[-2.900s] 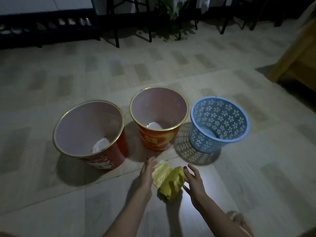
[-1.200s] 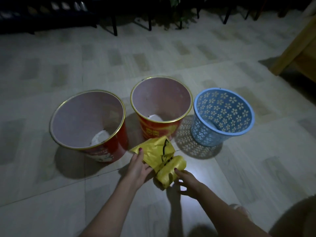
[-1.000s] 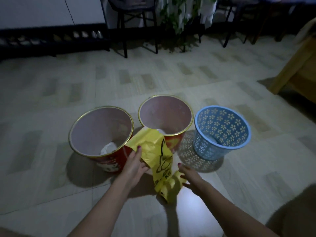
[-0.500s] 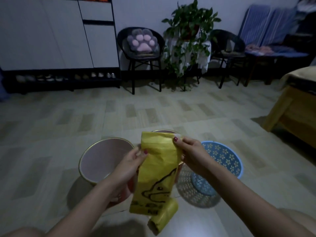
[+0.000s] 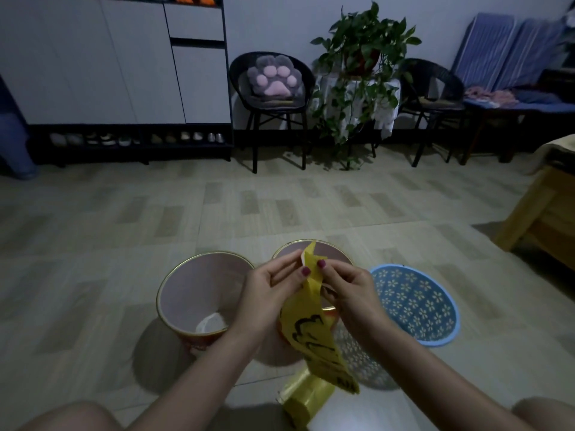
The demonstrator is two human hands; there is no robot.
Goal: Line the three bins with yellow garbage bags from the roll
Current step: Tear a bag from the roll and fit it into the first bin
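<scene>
Pinching the top edge of a thin yellow plastic garbage bag [image 5: 314, 325], the left hand [image 5: 267, 293] and the right hand [image 5: 348, 290] are raised side by side in front of the person, thumbs and fingers curled onto the film and nearly touching, forearms converging from the lower corners. The bag, printed with black line art, hangs down from the hands to the yellow roll of bags [image 5: 303, 396], which lies on the tiled floor [image 5: 93, 275] between the knees. Behind the hands stand three bins in a row: a red paper bucket with a gold rim [image 5: 193, 293] at left, a second red gold-rimmed bucket [image 5: 329, 248] largely hidden by the hands, and a blue perforated plastic basket with flower cut-outs [image 5: 413, 303] at right. None is lined. Compared with half a second ago, the hands have closed together, gathering the bag's top edge, then held spread flat, into a narrow bunch.
</scene>
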